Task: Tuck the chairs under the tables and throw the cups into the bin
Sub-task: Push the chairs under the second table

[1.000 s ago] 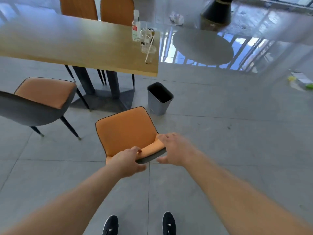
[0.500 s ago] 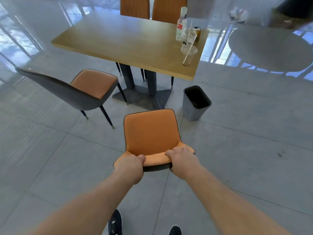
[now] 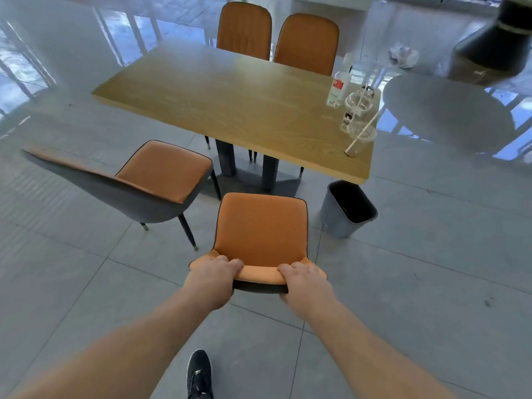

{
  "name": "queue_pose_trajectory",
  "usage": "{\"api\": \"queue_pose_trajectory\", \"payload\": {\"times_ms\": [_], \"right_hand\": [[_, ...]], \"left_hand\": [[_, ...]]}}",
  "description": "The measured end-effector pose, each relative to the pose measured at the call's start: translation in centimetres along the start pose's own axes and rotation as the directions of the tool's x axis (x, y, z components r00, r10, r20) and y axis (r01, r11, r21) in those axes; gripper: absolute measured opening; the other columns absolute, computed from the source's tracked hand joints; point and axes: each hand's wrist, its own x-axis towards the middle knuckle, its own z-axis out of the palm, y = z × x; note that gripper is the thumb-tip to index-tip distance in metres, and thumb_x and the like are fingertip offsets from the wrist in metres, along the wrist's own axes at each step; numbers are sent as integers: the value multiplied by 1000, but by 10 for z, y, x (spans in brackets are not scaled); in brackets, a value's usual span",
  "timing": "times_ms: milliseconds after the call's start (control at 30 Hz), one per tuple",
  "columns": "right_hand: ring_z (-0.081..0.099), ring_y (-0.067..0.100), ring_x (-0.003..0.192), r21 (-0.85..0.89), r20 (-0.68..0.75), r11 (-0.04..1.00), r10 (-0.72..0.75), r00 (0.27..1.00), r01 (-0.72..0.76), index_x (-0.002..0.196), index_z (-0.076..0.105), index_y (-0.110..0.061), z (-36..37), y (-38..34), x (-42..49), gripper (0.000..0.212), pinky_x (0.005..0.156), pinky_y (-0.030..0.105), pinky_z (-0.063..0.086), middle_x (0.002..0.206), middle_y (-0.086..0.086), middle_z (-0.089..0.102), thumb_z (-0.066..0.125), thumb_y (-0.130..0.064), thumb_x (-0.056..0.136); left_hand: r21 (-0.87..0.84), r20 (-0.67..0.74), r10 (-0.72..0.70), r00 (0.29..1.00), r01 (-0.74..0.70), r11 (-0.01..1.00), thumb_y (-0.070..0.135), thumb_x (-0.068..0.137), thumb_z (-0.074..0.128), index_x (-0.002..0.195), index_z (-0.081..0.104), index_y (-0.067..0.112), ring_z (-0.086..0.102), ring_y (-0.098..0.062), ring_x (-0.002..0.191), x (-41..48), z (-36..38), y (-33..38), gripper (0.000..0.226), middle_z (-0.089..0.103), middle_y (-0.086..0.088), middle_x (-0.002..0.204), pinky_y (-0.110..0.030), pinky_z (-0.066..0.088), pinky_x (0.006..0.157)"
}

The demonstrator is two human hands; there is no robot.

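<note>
An orange chair (image 3: 262, 226) stands in front of me, its seat facing the wooden table (image 3: 230, 99). My left hand (image 3: 213, 276) and my right hand (image 3: 305, 280) both grip the top of its backrest. A second orange chair (image 3: 164, 168) with a grey shell stands to the left, pulled out and turned sideways. Two clear plastic cups (image 3: 358, 122) with a straw stand near the table's right end. A grey bin (image 3: 347, 208) stands on the floor by the table's near right corner.
Two more orange chairs (image 3: 276, 38) are tucked at the table's far side. A clear bottle (image 3: 338, 86) stands beside the cups. A round grey table (image 3: 449, 110) is to the right. The table's dark pedestal legs (image 3: 247, 165) lie ahead of the held chair.
The view has swung so the table sits straight ahead. The held chair now points at the table and is nearer to it. My hands keep their grip on the backrest.
</note>
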Motion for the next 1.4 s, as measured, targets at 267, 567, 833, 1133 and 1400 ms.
{"api": "queue_pose_trajectory", "payload": {"times_ms": [267, 567, 833, 1133, 1400], "right_hand": [[51, 24, 110, 62, -25, 990, 132, 991, -130, 135, 52, -37, -41, -69, 113, 42, 78, 39, 52, 116, -5, 58, 64, -43, 96], [54, 23, 94, -8, -105, 989, 146, 984, -148, 124, 54, -37, -71, -63, 193, 35, 73, 40, 54, 105, -6, 58, 71, -37, 93], [51, 30, 122, -119, 78, 893, 444, 893, -434, 117, 57, -33, -54, -75, 175, 28, 105, 63, 43, 124, 0, 59, 56, -21, 92], [59, 29, 114, -123, 0, 963, 241, 971, -239, 126, 50, -26, -53, -189, 223, 40, 109, 61, 36, 118, 1, 62, 66, -46, 94], [58, 24, 83, -236, -187, 915, 289, 939, -329, 106, 59, -28, -36, -245, 261, 17, 67, 37, 41, 94, -2, 64, 59, -42, 98]], "left_hand": [[103, 69, 137, 988, -144, 984, 25, 98, 57, 133, 50, 38, 57, -24, 111, 106, -78, -108, 38, 58, 3, 121, -46, 55, 91], [20, 0, 167, 986, -167, 986, 26, 97, 60, 130, 49, 42, 52, -24, 99, 179, -117, -140, 39, 55, 3, 112, -41, 49, 73], [-95, 47, 169, 984, -164, 982, 22, 97, 65, 131, 50, 33, 53, -22, 109, 152, -78, -121, 39, 56, 2, 120, -42, 54, 87], [226, -51, -18, 999, 29, 974, 36, 95, 62, 135, 46, 32, 48, -27, 129, 148, -125, -302, 44, 57, 1, 131, -69, 25, 115], [284, -202, 111, 973, -51, 957, 61, 91, 59, 98, 57, 37, 64, -11, 87, 158, -129, -482, 25, 64, 15, 93, -32, 54, 82]]}}
